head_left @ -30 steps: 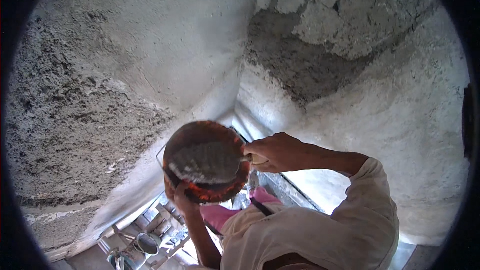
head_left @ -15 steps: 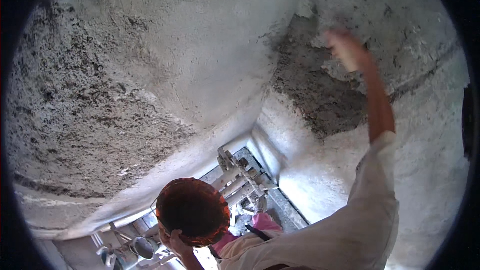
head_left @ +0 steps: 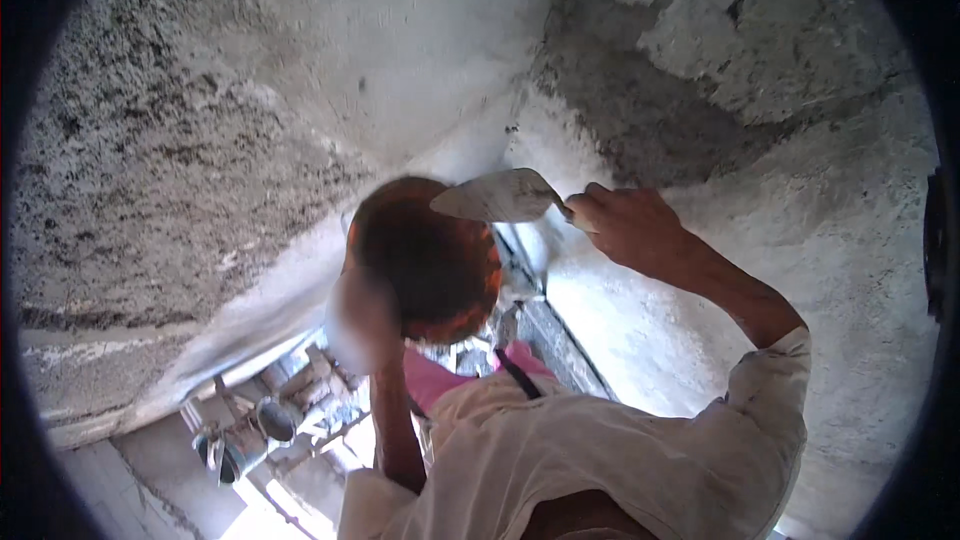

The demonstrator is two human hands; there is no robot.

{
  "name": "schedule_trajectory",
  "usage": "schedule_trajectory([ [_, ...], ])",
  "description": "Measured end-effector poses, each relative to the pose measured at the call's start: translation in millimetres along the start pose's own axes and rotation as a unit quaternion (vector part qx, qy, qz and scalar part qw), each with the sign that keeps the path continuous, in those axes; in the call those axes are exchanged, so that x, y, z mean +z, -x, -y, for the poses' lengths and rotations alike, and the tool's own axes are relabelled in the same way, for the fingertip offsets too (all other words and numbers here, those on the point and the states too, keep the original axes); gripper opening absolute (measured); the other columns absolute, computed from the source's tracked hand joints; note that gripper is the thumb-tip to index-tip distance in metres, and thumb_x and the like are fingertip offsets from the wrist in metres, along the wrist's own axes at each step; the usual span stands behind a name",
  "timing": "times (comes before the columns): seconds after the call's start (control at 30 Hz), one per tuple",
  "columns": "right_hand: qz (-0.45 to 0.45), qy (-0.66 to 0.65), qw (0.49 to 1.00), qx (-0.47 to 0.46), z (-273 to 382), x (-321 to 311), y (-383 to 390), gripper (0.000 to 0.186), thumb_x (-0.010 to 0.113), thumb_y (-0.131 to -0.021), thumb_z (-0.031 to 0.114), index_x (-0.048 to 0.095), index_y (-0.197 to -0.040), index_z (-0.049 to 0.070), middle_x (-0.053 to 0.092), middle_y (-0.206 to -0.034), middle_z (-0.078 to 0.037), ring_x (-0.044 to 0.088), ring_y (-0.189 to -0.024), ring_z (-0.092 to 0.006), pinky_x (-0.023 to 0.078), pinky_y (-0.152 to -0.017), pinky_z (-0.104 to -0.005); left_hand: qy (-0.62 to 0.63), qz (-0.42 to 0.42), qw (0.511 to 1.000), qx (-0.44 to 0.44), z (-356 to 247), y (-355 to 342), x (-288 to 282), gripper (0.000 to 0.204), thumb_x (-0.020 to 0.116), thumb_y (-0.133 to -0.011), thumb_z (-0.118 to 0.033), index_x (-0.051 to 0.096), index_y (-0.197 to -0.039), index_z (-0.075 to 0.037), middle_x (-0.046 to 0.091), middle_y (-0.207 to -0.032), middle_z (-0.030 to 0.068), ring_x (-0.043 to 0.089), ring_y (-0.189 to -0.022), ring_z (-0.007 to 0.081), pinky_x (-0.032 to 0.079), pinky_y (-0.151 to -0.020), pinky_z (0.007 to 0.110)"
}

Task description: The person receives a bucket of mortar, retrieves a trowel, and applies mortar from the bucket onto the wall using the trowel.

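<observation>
Biggest thing by far is the rough plastered wall, filling the whole top half from approx 9 to 3 o'clock, w/ a darker wet-looking grey patch up at 1 o'clock near the corner. Next is the person's pale shirt sleeve coming in at 5-6 o'clock. Then the round orange-red pan pretty much dead centre, tipped so you see its underside/side, can't see what's inside it. Left hand is at approx 7 o'clock of the pan, touching its rim and propping it from below, but it's blurred so can't tell how the grip sits on it. Right hand is at 3 o'clock of the pan, grip closed tight round the handle of a trowel. The trowel's flat grey blade points toward 9 o'clock and overlaps the pan's top edge, just at 12-1 o'clock of it. Smallest bits: a metal bucket and some scaffold-ish poles down below at 7 o'clock, well apart from the hands.
</observation>
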State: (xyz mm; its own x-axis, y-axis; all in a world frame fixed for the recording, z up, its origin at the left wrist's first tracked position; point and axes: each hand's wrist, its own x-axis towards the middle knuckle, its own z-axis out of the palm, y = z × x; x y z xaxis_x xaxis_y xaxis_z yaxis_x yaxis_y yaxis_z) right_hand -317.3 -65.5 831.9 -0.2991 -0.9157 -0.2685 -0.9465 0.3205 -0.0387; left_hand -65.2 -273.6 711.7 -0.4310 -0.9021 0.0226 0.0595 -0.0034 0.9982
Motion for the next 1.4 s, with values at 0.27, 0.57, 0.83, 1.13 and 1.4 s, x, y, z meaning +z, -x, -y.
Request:
schedule_trajectory([
  [0.27, -0.006, 0.097, 0.995, -0.003, 11, 49, -2, 0.036, 0.060, -0.083, 0.013, 0.053, -0.116, 0.000, 0.060, -0.092, -0.015, 0.068, -0.071, -0.0278, 0.054, -0.056, -0.0373, -0.058, 0.081, 0.995, 0.009, -54, 24, 74, 0.068, 0.051, -0.062, 0.003, 0.054, -0.129, 0.005, 0.062, -0.117, 0.0112, 0.058, -0.107, 0.0199, 0.041, -0.100, 0.033],
  [0.57, 0.073, -0.492, 0.867, -0.013, 20, 131, 29, 0.048, 0.066, -0.086, 0.027, 0.051, -0.126, 0.005, 0.068, -0.094, -0.019, 0.068, -0.088, -0.0315, 0.053, -0.078, -0.0408, 0.027, 0.094, 0.995, 0.014, -37, 33, 76, 0.065, 0.051, -0.064, 0.005, 0.052, -0.128, 0.009, 0.062, -0.118, 0.0133, 0.060, -0.105, 0.0217, 0.045, -0.097, 0.033],
  [0.83, 0.024, -0.337, 0.941, -0.002, 5, 70, 37, 0.037, 0.072, -0.081, 0.027, 0.055, -0.105, 0.005, 0.066, -0.085, -0.019, 0.067, -0.081, -0.0367, 0.051, -0.071, -0.0454, 0.129, 0.047, 0.988, -0.068, -37, 42, 67, 0.070, 0.048, -0.061, 0.009, 0.050, -0.131, 0.007, 0.060, -0.121, 0.0139, 0.058, -0.110, 0.0236, 0.045, -0.097, 0.033],
  [1.13, 0.141, -0.402, 0.892, -0.148, -15, -45, -6, 0.042, 0.073, -0.082, 0.030, 0.059, -0.112, 0.004, 0.066, -0.081, -0.015, 0.066, -0.074, -0.0282, 0.050, -0.068, -0.0402, 0.189, -0.069, 0.976, -0.088, 3, 24, -18, 0.073, 0.052, -0.060, 0.003, 0.049, -0.133, 0.003, 0.057, -0.125, 0.0137, 0.058, -0.110, 0.0277, 0.045, -0.099, 0.038],
  [1.4, 0.069, -0.447, 0.876, 0.169, -110, -67, -86, 0.032, 0.065, -0.088, 0.029, 0.063, -0.107, 0.004, 0.062, -0.082, -0.006, 0.057, -0.063, -0.0143, 0.051, -0.056, -0.0307, 0.096, -0.167, 0.975, -0.111, 33, -16, -70, 0.068, 0.055, -0.057, 0.002, 0.054, -0.125, 0.005, 0.060, -0.114, 0.0114, 0.059, -0.100, 0.0243, 0.047, -0.092, 0.034],
])
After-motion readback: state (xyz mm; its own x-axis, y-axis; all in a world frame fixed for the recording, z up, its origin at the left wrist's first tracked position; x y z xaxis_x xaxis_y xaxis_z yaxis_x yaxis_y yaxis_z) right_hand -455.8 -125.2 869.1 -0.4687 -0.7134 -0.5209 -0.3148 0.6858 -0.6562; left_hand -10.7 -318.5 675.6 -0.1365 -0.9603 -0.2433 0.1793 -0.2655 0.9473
